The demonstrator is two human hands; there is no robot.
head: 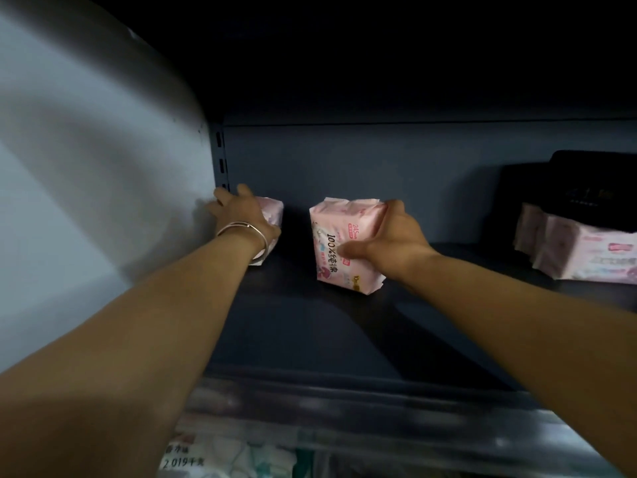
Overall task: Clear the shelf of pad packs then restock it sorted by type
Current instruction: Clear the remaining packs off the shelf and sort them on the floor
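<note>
Head view: a dark shelf (pixel 310 332) is seen from the front, with both bare arms stretched in over it. The left hand (pixel 241 210) is laid over a pink pad pack (pixel 272 210) standing at the far left end of the shelf, close to the pale side wall (pixel 86 167); its fingers are spread and extended past the pack towards the wall, and whether the pack is actually gripped cannot be told. A thin bangle (pixel 246 232) is worn on that wrist. The right hand (pixel 386 236) is clamped on a second pink pad pack (pixel 341 246) standing upright near the middle of the shelf, with the thumb pressed across the printed front face and the fingers wrapped over the top right edge. The two packs are kept apart by a gap of bare shelf. At the far right, a stack of pink packs (pixel 586 257) is seen lying on the shelf, with a black box (pixel 586 188) behind it. More packaged goods (pixel 220 457) are glimpsed on the level below.
</note>
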